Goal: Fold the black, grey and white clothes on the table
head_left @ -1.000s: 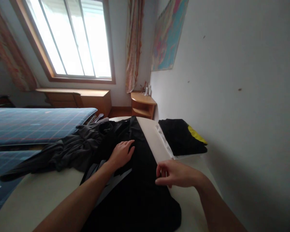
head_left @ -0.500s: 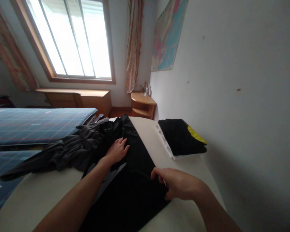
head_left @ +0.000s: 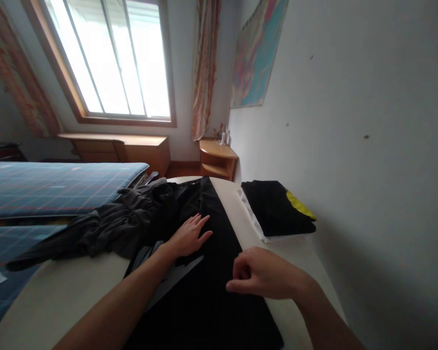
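A black garment [head_left: 237, 311] with a grey printed patch [head_left: 178, 277] lies spread over the cream tabletop [head_left: 299, 272]. My left hand [head_left: 188, 238] rests flat on its upper part, fingers stretched and thumb out to the side. Over the garment's right edge is my right hand [head_left: 264, 272], its fingers curled in and its thumb pointing left; no cloth shows in its grip. Left of the garment is a crumpled dark grey piece of clothing [head_left: 105, 226], one end trailing past the table's edge. The garment's near end runs out of view.
Folded black clothing [head_left: 277, 206] with a yellow patch lies on a white patterned item [head_left: 251, 216] at the right, near the wall [head_left: 368, 204]. A bed with a blue plaid mattress [head_left: 58, 187] stands left. A corner shelf [head_left: 219, 149] and a desk [head_left: 146, 141] are behind.
The black garment's right side has shifted right, its near corner now lower in view. My right hand has let go of the edge. My left hand has slid slightly right.
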{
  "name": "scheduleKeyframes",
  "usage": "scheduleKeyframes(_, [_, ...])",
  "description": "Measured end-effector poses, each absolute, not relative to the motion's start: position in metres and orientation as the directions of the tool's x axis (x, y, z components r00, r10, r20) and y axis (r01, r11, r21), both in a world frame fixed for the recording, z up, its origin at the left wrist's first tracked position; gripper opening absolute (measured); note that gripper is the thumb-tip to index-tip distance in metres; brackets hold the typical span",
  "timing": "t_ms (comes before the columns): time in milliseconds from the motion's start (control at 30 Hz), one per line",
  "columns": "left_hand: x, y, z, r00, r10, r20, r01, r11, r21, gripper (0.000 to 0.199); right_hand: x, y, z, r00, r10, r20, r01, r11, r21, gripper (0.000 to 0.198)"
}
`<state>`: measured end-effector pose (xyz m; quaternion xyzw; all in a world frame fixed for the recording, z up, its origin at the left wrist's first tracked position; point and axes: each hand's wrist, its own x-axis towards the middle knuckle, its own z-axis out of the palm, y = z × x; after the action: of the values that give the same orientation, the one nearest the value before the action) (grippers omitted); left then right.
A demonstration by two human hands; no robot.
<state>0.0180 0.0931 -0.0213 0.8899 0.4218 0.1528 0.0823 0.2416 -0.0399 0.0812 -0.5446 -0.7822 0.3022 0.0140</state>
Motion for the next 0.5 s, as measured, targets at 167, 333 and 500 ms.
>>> scheduleKeyframes(167, [0.023,0.088,-0.023,0.592,0.773,0.23,0.716,-0.635,0.291,0.061,0.236,-0.022,0.055,-0.449,0.87,-0.204,0.822,0.313,-0.475,0.03])
scheduleKeyframes(333, [0.026,0.088,-0.023,0.541,0.798,0.267,0.753,-0.6,0.268,0.057,0.245,-0.024,0.055,-0.358,0.83,-0.428,0.888,0.161,-0.431,0.018])
scheduleKeyframes(500, [0.026,0.085,-0.021,0.531,0.787,0.315,0.747,-0.61,0.264,0.053,0.254,-0.027,0.061,-0.109,0.937,-0.333,0.977,0.038,-0.212,0.028])
